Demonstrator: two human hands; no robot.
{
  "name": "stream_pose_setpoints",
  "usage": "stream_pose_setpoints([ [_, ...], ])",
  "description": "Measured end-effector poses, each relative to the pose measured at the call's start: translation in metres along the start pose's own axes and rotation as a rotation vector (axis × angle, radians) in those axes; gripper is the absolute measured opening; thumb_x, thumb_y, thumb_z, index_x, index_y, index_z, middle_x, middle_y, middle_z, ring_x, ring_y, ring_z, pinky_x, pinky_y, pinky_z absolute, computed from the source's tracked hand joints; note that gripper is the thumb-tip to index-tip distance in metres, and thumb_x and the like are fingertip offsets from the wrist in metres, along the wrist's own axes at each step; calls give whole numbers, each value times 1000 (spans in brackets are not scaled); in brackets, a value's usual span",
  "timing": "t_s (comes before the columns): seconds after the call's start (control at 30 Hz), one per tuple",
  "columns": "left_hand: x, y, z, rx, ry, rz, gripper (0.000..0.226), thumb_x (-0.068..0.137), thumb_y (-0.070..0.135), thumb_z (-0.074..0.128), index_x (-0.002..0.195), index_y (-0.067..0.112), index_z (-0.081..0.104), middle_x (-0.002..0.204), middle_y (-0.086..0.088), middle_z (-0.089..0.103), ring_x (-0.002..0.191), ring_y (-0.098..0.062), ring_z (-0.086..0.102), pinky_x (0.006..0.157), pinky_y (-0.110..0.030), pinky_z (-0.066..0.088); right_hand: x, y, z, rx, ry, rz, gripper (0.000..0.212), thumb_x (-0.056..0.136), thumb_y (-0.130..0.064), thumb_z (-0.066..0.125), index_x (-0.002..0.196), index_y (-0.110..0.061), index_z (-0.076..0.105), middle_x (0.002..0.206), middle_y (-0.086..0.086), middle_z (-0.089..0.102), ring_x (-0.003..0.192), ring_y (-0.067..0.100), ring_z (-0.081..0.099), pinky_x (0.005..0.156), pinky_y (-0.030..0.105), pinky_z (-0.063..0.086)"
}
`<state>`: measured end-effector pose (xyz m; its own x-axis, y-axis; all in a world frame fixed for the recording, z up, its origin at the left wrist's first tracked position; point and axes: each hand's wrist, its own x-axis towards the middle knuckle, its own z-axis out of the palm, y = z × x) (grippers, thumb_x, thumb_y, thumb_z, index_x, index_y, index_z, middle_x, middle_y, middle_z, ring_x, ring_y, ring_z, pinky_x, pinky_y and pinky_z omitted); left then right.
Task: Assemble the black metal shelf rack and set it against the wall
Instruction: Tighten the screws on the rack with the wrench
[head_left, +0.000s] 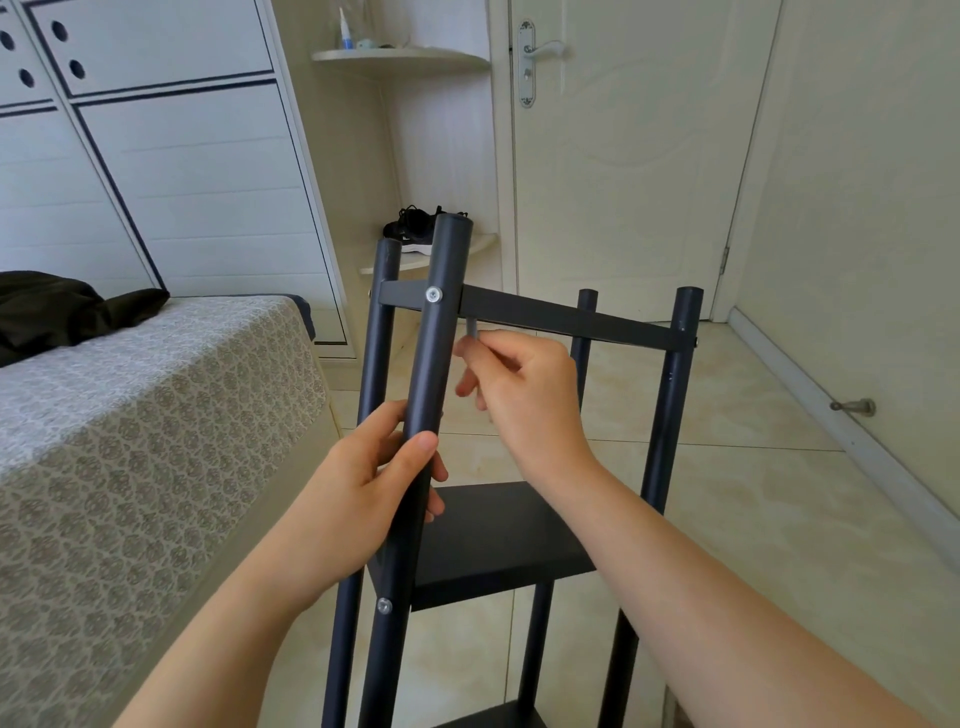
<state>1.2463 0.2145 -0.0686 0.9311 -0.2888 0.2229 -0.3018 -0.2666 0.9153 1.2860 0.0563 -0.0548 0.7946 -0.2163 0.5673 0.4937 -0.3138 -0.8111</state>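
The black metal shelf rack stands upright on the tiled floor in front of me, with several round posts and flat black shelves screwed between them. My left hand grips the near left post below the top shelf. A silver screw sits in that post at the top shelf's corner. My right hand pinches a small grey hex key just under the top shelf's front edge, to the right of that post. A middle shelf shows below my hands.
A bed with a patterned grey cover lies close on the left, dark clothing on it. A cream door and the wall are ahead and right. Corner shelves hold black shoes. A door stop sticks out of the right wall's base.
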Motion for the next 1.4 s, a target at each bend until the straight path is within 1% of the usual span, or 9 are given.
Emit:
stream_pose_setpoints([
  [0.13,-1,1,0,-3,-3,-8,40,83,45,51,116,23,58,87,-5,70,73,-28,71,68,-27,60,0,-6,-10,-13,-22,8,35,94,-18,63,63,-1,65,56,11,55,57,22,53,68,39,49],
  [0.27,-1,1,0,10,0,-12,40,83,45,51,115,22,58,86,-4,70,73,-26,72,68,-27,60,0,-11,-14,-35,-103,60,31,95,-19,62,68,-8,73,56,-3,63,53,5,55,71,30,53],
  [0.4,-1,1,0,32,11,-8,38,84,46,50,113,22,58,86,-4,70,72,-26,72,70,-32,62,3,-13,-15,-49,-137,81,26,96,-18,61,75,-13,75,56,-9,65,50,2,59,60,16,50],
  [0.73,-1,4,-2,58,14,-29,33,88,40,49,111,18,58,86,-5,70,73,-26,72,69,-28,61,4,-7,-5,-77,-99,-3,23,97,-22,60,83,-14,76,66,-7,70,57,2,65,64,17,56],
  [0.87,-2,4,-2,57,12,-37,27,94,34,49,114,18,57,86,-5,70,73,-26,72,70,-27,61,4,1,4,-59,-46,-54,23,97,-19,61,83,-9,76,68,-4,69,58,1,66,61,11,53],
  [1.03,-4,7,-6,47,6,-34,38,86,40,49,115,17,57,84,-4,70,73,-27,72,74,-36,62,0,6,22,-63,61,-148,23,98,-17,60,81,-8,73,67,-2,67,63,7,66,67,25,58],
  [1.13,-4,8,-7,38,1,-33,40,86,39,50,115,13,57,84,-6,70,73,-29,71,75,-40,61,0,9,33,-41,160,-195,25,97,-13,60,76,-5,71,61,1,64,58,13,61,63,29,53],
  [1.27,-2,7,-7,44,13,-33,40,87,37,49,113,8,56,83,-6,70,72,-28,71,74,-38,61,1,11,41,-2,224,-204,28,97,-12,61,70,-4,67,57,3,60,57,13,56,59,23,47],
  [1.4,0,6,-6,44,9,-39,32,92,33,49,114,11,57,84,-7,69,72,-29,71,72,-34,62,3,14,39,18,189,-166,29,97,-14,60,72,-4,67,58,5,60,54,15,57,59,32,50],
])
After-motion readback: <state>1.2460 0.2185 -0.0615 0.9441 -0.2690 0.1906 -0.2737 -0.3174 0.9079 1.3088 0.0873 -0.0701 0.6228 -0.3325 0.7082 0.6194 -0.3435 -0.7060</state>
